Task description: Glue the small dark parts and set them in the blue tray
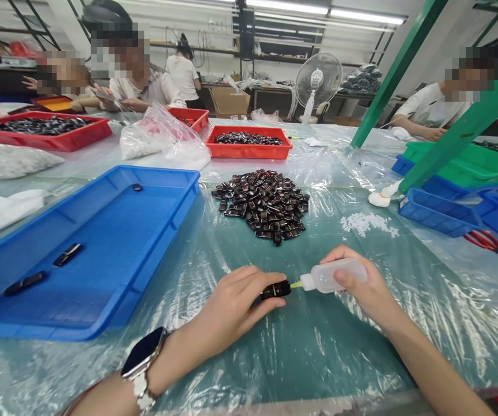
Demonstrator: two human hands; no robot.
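My left hand [231,306] is closed on a small black part [276,289], held just above the plastic-covered table. My right hand [364,286] grips a small translucent squeeze bottle [333,275] lying sideways; its yellow nozzle tip touches the end of the black part. A pile of several similar black parts [264,202] lies on the table beyond my hands. A smartwatch sits on my left wrist.
A blue tray [145,242] at left holds three black parts. Red trays [249,151] of parts stand farther back. Blue baskets [437,211], green trays, red scissors [487,241] and white pellets [368,222] lie at right. Other people work across the table.
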